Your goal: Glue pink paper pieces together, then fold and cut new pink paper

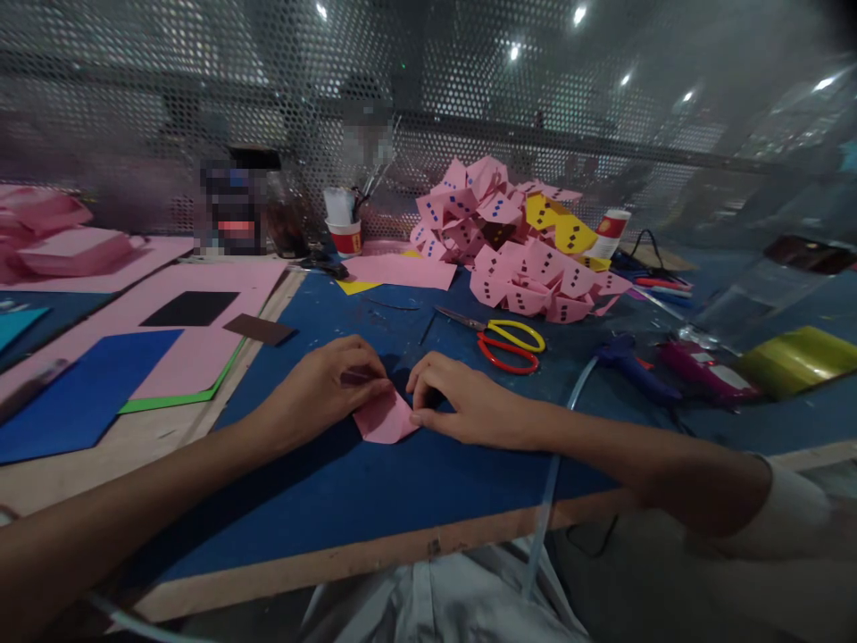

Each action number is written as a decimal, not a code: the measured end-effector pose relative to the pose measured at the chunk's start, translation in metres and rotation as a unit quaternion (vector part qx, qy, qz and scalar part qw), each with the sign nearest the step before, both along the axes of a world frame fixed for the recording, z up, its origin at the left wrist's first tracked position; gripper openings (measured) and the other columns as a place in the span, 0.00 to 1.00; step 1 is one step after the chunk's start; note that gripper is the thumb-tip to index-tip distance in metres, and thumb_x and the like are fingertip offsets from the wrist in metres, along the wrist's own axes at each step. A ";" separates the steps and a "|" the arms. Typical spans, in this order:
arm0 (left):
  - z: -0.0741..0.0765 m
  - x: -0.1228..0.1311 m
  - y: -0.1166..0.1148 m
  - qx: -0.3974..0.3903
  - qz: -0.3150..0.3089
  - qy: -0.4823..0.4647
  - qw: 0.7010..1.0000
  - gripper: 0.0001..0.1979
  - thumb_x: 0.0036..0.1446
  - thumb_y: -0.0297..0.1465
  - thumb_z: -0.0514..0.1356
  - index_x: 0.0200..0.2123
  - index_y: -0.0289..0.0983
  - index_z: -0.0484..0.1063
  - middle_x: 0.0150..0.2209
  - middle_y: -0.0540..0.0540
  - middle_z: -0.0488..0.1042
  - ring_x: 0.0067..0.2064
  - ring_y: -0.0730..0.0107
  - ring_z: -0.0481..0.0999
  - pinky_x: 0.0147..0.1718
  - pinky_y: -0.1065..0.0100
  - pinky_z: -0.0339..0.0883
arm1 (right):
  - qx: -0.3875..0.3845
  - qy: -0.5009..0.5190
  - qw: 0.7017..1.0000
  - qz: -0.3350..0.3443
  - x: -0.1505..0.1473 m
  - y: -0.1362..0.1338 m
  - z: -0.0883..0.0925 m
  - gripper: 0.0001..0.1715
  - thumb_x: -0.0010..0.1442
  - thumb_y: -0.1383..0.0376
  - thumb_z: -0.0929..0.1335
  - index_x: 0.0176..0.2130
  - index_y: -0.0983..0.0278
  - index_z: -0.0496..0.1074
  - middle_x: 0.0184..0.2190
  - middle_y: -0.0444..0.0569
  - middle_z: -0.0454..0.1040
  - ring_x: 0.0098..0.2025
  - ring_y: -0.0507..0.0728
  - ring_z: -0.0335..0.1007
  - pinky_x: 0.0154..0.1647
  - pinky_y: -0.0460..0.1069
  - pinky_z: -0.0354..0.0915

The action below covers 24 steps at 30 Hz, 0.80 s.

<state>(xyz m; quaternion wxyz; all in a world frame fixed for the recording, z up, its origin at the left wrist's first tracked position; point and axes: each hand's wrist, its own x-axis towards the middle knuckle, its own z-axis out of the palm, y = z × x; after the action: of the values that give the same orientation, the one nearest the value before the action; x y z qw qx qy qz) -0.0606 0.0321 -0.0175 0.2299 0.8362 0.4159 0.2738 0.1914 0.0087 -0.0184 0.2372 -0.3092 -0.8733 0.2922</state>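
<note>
A small piece of pink craft foam or paper (385, 420), bent into a shape, rests near the front of the blue tabletop (428, 491). My left hand (341, 388) pinches its upper left edge between thumb and fingers. From the other side my right hand (452, 397) grips its right corner, thumb against the edge. Just beyond my right hand lie scissors (505, 344) with one yellow and one red handle, blades pointing left. To the right is a blue glue gun (633, 366) with a translucent stick (559, 446) running from it across my right forearm.
Folded pink pieces with dark square marks (519, 241) are heaped at the back. Pink, blue (100, 379) and black sheets (191, 308) lie on the left. A paper cup (344, 234), a magenta tool (703, 371) and a yellow sheet (800, 357) stand or lie around. Perforated metal (469, 80) rises behind.
</note>
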 end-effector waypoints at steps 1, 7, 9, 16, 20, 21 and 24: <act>0.000 0.001 0.000 -0.003 0.003 -0.001 1.000 0.13 0.62 0.43 0.64 0.32 0.41 0.80 0.39 0.47 0.77 0.40 0.64 0.77 0.41 0.63 0.69 | 0.000 -0.001 1.000 0.001 0.000 0.000 0.001 0.07 0.65 0.69 0.72 0.36 0.62 0.69 0.47 0.50 0.72 0.50 0.57 0.70 0.54 0.54 0.66; 0.001 0.006 0.002 -0.009 0.015 0.008 1.000 0.13 0.61 0.42 0.64 0.30 0.39 0.78 0.38 0.47 0.76 0.39 0.63 0.76 0.40 0.63 0.68 | -0.001 -0.002 1.000 0.001 -0.001 -0.001 0.002 0.07 0.64 0.71 0.72 0.37 0.62 0.69 0.47 0.49 0.72 0.50 0.57 0.70 0.54 0.54 0.66; 0.001 0.007 0.003 -0.007 0.021 0.010 1.000 0.13 0.60 0.42 0.64 0.30 0.39 0.78 0.38 0.47 0.75 0.39 0.63 0.76 0.40 0.63 0.67 | -0.001 -0.005 1.000 0.000 -0.001 -0.001 0.002 0.07 0.64 0.70 0.72 0.37 0.62 0.69 0.47 0.49 0.71 0.50 0.57 0.70 0.53 0.54 0.66; -0.001 0.001 0.008 -0.064 -0.003 -0.034 0.997 0.11 0.61 0.42 0.64 0.37 0.43 0.83 0.40 0.47 0.75 0.41 0.64 0.76 0.40 0.64 0.69 | -0.001 -0.009 1.000 0.001 -0.001 -0.001 0.002 0.06 0.64 0.70 0.72 0.38 0.62 0.70 0.46 0.50 0.71 0.49 0.57 0.70 0.53 0.55 0.67; -0.002 0.000 0.009 -0.084 -0.007 -0.042 0.996 0.11 0.59 0.42 0.66 0.33 0.42 0.82 0.40 0.48 0.75 0.40 0.65 0.77 0.40 0.65 0.70 | -0.005 -0.014 1.000 -0.002 -0.002 -0.001 0.004 0.06 0.64 0.70 0.72 0.38 0.62 0.70 0.46 0.50 0.71 0.48 0.57 0.70 0.53 0.55 0.67; -0.001 0.001 0.008 -0.081 -0.003 -0.039 0.996 0.11 0.59 0.42 0.67 0.32 0.42 0.82 0.39 0.48 0.75 0.39 0.66 0.77 0.40 0.65 0.70 | -0.005 -0.014 1.000 -0.003 -0.001 0.000 0.004 0.06 0.64 0.70 0.72 0.38 0.62 0.70 0.47 0.50 0.71 0.48 0.57 0.70 0.53 0.55 0.67; -0.001 0.005 0.007 -0.065 0.014 -0.022 0.998 0.12 0.58 0.43 0.66 0.30 0.41 0.80 0.38 0.49 0.74 0.37 0.66 0.76 0.38 0.65 0.69 | -0.002 -0.011 1.000 -0.001 -0.001 0.000 0.003 0.06 0.64 0.70 0.72 0.39 0.62 0.70 0.47 0.50 0.71 0.49 0.57 0.70 0.53 0.54 0.67</act>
<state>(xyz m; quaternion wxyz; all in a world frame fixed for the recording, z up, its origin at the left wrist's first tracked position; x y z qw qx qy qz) -0.0560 0.0390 -0.0181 0.2887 0.8075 0.4394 0.2675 0.1906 0.0084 -0.0156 0.2273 -0.3141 -0.8749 0.2901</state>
